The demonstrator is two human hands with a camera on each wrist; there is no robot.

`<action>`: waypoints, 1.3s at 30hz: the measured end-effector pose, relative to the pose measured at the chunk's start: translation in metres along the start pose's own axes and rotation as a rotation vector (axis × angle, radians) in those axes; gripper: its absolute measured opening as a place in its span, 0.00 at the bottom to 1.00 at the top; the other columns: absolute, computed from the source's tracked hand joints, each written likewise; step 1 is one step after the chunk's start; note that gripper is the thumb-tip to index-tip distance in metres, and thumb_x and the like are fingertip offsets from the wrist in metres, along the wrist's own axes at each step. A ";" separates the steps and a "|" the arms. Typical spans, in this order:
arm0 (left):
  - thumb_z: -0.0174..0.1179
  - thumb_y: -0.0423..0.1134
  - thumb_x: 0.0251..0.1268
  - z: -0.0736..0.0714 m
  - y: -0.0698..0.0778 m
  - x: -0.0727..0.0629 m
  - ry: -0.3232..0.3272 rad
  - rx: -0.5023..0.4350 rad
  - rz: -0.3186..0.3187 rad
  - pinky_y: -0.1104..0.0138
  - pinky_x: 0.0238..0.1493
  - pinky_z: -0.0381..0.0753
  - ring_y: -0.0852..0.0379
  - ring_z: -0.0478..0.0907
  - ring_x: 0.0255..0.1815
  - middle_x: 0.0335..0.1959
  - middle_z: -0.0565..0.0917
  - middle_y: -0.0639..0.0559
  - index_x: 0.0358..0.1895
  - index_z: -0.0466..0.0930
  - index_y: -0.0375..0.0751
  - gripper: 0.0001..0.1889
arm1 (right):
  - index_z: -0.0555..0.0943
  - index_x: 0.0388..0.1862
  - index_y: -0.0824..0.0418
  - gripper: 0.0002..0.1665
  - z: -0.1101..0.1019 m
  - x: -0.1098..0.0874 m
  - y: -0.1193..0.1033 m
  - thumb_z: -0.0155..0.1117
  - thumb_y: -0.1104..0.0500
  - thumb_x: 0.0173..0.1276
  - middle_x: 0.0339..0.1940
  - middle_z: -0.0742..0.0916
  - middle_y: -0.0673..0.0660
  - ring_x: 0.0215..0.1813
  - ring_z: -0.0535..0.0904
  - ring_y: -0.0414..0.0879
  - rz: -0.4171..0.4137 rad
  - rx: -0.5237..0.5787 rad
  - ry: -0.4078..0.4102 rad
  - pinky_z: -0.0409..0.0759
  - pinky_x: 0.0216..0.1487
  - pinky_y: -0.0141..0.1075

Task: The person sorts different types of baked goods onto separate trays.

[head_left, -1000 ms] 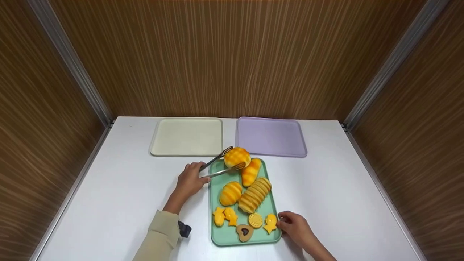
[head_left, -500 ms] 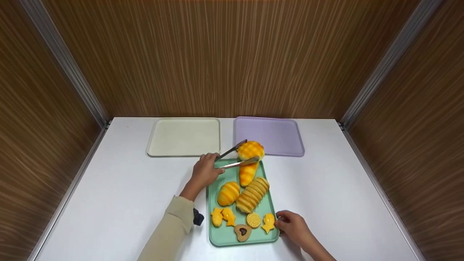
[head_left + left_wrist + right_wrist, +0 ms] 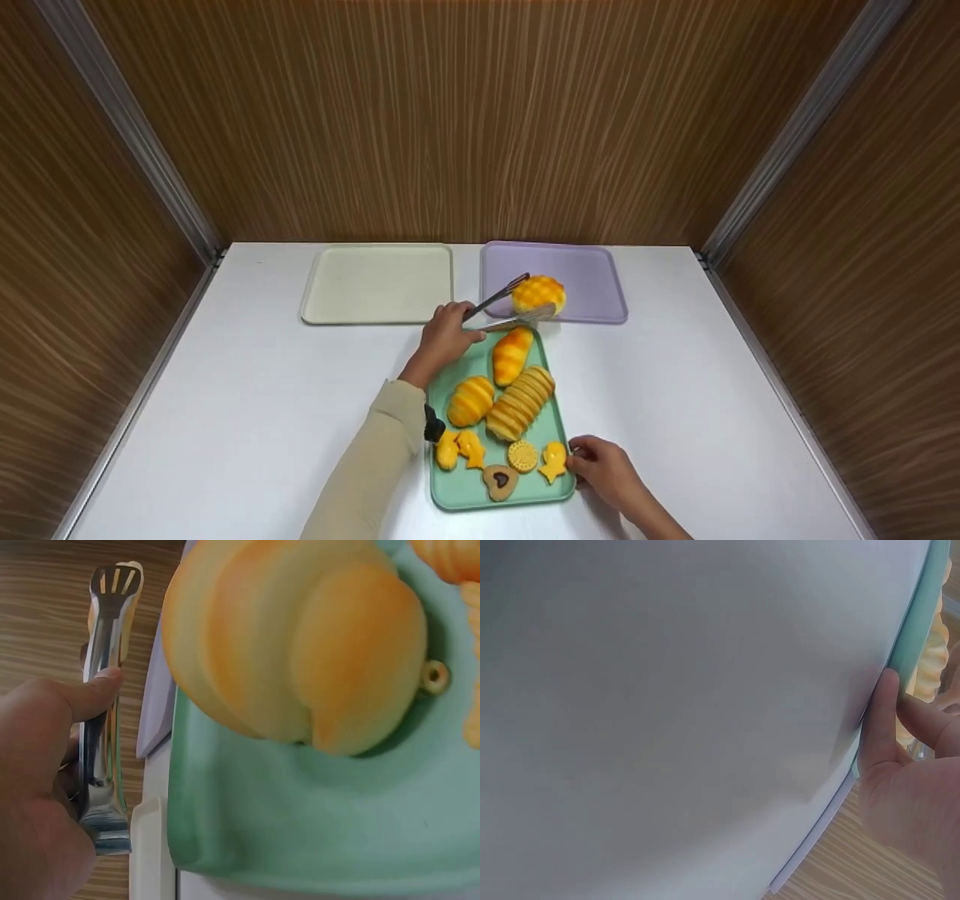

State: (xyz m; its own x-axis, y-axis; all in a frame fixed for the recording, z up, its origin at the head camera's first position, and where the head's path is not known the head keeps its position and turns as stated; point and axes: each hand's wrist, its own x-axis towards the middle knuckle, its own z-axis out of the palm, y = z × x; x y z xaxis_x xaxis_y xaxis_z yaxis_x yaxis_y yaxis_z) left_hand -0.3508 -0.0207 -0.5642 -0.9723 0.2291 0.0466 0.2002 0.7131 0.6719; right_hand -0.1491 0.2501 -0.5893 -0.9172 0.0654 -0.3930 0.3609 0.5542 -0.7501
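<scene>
My left hand (image 3: 444, 334) grips metal tongs (image 3: 101, 727) with slotted tips. Between those tips is a round bun with a crisscross top (image 3: 539, 294), over the front part of the purple tray (image 3: 592, 285). Below the hand lies the green tray (image 3: 465, 498). It bears a cone-shaped bread (image 3: 513, 355), a striped oval bread (image 3: 471, 400) and a long ridged roll (image 3: 521, 403). My right hand (image 3: 606, 469) pinches the green tray's right rim near its front corner, thumb and finger on either side in the right wrist view.
A cream tray (image 3: 379, 285) lies at the back left, beside the purple one. Several small biscuits, among them a heart-shaped cookie (image 3: 500, 482) and a fish-shaped biscuit (image 3: 553, 461), sit at the green tray's front. Wood-grain panels (image 3: 480, 120) enclose the white table (image 3: 675, 390) at back and sides.
My left hand has carried the bun in the tongs rightward and away from me, from above the green tray's far end to over the purple tray. The right hand has stayed at the rim.
</scene>
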 end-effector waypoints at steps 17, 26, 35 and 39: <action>0.72 0.48 0.60 0.032 0.037 0.034 0.003 0.090 0.059 0.54 0.54 0.76 0.47 0.75 0.54 0.53 0.83 0.46 0.60 0.80 0.42 0.26 | 0.81 0.55 0.68 0.17 -0.001 -0.004 0.003 0.66 0.66 0.68 0.36 0.84 0.55 0.34 0.80 0.43 -0.009 0.006 -0.002 0.84 0.35 0.37; 0.70 0.48 0.61 0.049 0.054 0.049 -0.020 0.065 0.044 0.56 0.54 0.76 0.48 0.73 0.52 0.51 0.82 0.46 0.60 0.80 0.41 0.26 | 0.82 0.55 0.67 0.17 -0.002 -0.004 0.002 0.66 0.66 0.68 0.35 0.84 0.53 0.35 0.78 0.43 0.010 -0.051 0.015 0.82 0.36 0.37; 0.71 0.47 0.61 0.066 0.063 0.059 -0.017 0.053 0.044 0.56 0.56 0.76 0.48 0.75 0.50 0.50 0.83 0.47 0.58 0.82 0.39 0.25 | 0.82 0.54 0.67 0.16 -0.004 -0.008 0.001 0.67 0.66 0.68 0.34 0.84 0.54 0.34 0.79 0.43 -0.029 -0.047 0.019 0.82 0.36 0.37; 0.72 0.47 0.61 0.073 0.071 0.064 -0.024 0.072 0.027 0.55 0.55 0.75 0.48 0.74 0.50 0.49 0.83 0.48 0.58 0.82 0.40 0.24 | 0.82 0.54 0.67 0.16 -0.003 -0.008 0.002 0.66 0.66 0.68 0.35 0.85 0.54 0.34 0.79 0.43 -0.029 -0.036 0.016 0.83 0.36 0.37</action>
State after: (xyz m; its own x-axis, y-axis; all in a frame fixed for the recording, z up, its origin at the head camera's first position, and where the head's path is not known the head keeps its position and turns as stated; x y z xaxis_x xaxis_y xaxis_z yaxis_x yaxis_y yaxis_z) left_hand -0.3903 0.0930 -0.5671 -0.9634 0.2643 0.0455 0.2354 0.7519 0.6158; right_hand -0.1411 0.2530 -0.5861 -0.9298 0.0615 -0.3628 0.3279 0.5859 -0.7411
